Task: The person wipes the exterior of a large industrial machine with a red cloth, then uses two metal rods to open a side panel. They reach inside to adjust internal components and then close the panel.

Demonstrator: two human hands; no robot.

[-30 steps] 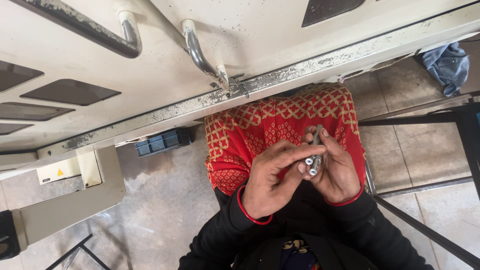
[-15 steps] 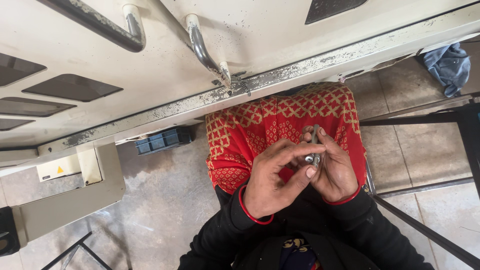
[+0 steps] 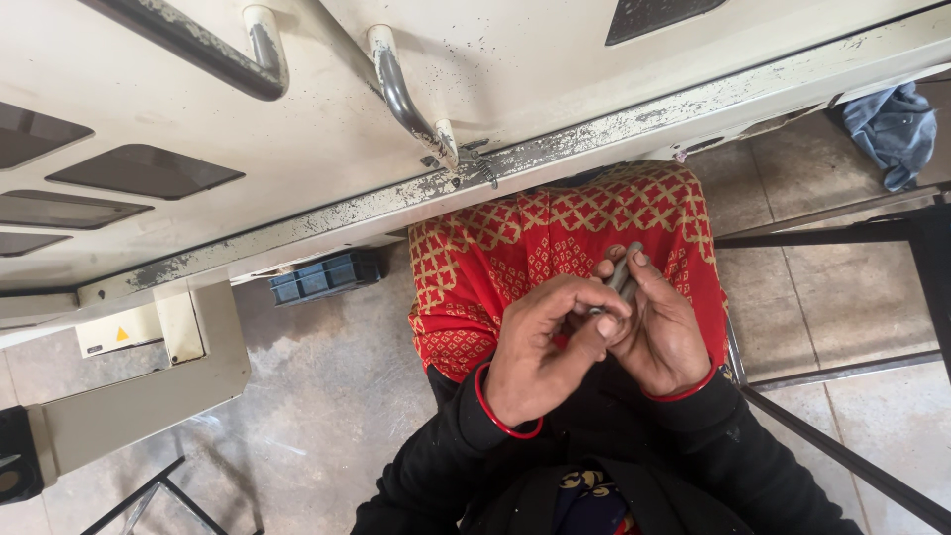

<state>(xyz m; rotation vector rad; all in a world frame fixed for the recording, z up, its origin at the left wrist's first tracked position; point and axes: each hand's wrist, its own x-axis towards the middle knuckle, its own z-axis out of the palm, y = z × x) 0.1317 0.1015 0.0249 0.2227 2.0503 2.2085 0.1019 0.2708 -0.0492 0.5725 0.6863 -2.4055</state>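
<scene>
— What are the hands doing?

— Both are together over the lap, above a red cloth (image 3: 515, 248) with a gold lattice pattern. The right hand (image 3: 662, 332) is curled around a small grey metal piece (image 3: 624, 275), whose end sticks up past the fingertips. The left hand (image 3: 540, 352) is closed in beside it, thumb and fingers pinching at the lower end of the same piece — the two hands touch.

— Can you tell what the piece is?

— No, most of it is hidden by the fingers; it looks slim and grey.

— What else is on the person?

— Black sleeves (image 3: 446, 456), and a red bangle (image 3: 500, 416) on the left wrist; a red band also shows at the right wrist.

— And around them?

— A cream metal machine body (image 3: 297, 129) fills the top of the view, its lower edge chipped and worn, with two bent grey handles (image 3: 406, 94) fixed to it. Below it on the tiled floor (image 3: 297, 396) sits a small dark blue crate (image 3: 325, 277). A blue rag (image 3: 892, 129) lies at the upper right, and a black metal frame (image 3: 842, 233) stands just beside the person's right.
</scene>
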